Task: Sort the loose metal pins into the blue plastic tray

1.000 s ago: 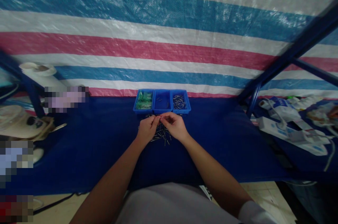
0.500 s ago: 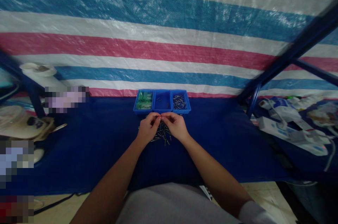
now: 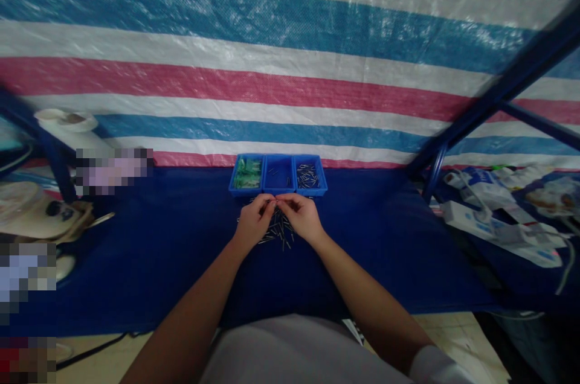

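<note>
My left hand point(image 3: 254, 218) and my right hand point(image 3: 299, 215) meet fingertip to fingertip over the blue table. Both are closed in a pinch; whatever sits between the fingertips is too small to make out. Below and between them lies a loose pile of thin metal pins point(image 3: 281, 232), partly covered by the hands. Just beyond stands a blue three-part bin point(image 3: 279, 191). Its left compartment holds green pieces point(image 3: 248, 174), the middle one a few thin pins point(image 3: 288, 180), and the right one many short dark metal pieces point(image 3: 308, 176).
A white power strip point(image 3: 498, 233) with plugs and cables lies at the right, beside a blue metal frame post point(image 3: 471, 121). At the left are a white roll point(image 3: 67, 130) and a beige tray-like thing point(image 3: 31, 215). A striped plastic sheet point(image 3: 281, 88) hangs behind the table.
Almost nothing differs. Both hands keep the same pinch over the pile, with only a tiny shift at the fingertips.
</note>
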The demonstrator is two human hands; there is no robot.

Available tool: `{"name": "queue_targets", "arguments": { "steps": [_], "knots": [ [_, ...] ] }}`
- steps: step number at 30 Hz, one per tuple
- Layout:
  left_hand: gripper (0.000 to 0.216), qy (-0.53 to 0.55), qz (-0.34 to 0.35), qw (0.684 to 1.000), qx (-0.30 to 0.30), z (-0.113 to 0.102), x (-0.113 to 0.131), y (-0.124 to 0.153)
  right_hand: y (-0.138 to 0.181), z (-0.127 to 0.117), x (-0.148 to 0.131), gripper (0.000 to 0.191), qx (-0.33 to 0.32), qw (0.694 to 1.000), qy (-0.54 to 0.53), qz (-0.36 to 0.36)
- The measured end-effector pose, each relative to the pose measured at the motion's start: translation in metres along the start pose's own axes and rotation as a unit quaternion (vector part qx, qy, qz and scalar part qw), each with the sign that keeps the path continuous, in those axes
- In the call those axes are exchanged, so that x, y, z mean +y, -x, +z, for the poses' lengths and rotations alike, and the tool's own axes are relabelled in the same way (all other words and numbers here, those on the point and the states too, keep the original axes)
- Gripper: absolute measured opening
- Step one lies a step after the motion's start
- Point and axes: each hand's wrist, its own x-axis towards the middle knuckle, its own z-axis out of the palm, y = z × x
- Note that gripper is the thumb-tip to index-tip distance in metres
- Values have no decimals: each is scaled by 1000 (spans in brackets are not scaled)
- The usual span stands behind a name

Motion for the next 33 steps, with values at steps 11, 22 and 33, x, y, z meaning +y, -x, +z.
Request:
{"name": "queue_targets", "arguments": {
  "steps": [11, 22, 33],
  "knots": [
    [26, -5, -1, 1000, -13, -1, 1, 0, 1, 0, -5, 15, -4, 1000, 26, -17],
    [36, -59, 23, 998, -5, -1, -3, -1, 2, 0, -4, 15, -18, 998, 47, -41],
    [47, -66, 18, 998, -7, 0, -8, -1, 3, -2, -11, 14, -40, 984, 129, -111]
  ]
}}
